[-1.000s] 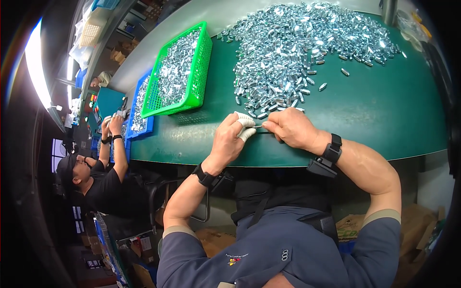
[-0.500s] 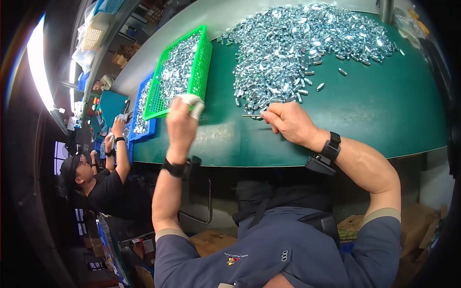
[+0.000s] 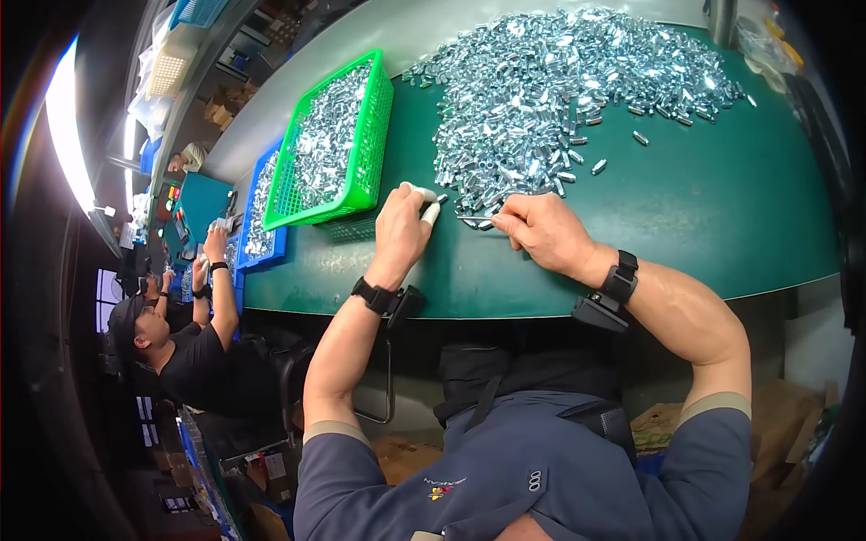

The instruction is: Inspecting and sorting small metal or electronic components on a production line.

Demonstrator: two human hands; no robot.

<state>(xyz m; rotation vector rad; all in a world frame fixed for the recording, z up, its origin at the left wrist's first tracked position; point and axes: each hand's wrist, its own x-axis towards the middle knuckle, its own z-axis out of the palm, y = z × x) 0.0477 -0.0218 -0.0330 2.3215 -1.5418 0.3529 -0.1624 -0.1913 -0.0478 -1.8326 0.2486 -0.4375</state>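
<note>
My right hand (image 3: 548,232) is closed around a thin metal rod (image 3: 474,217), which sticks out to the left at the near edge of the pile. Left of it is my left hand (image 3: 403,227), with white covers on the thumb and a finger. Its fingertips close on a small shiny metal piece (image 3: 442,197), just short of the rod's tip. Beyond both hands spreads a big heap of small silvery metal pieces (image 3: 514,117). More such pieces fill a green plastic basket (image 3: 368,149) to the left of my left hand.
The green basket rests partly on a blue crate (image 3: 276,243) with more pieces. Loose pieces lie right of the heap, on the green table (image 3: 704,198). A co-worker in black (image 3: 203,352) works at the far left. Bagged items (image 3: 767,45) lie at the back right.
My left hand has moved right, from the green basket's near corner toward the rod and the heap, and a metal piece now shows at its fingertips. My right hand has barely moved.
</note>
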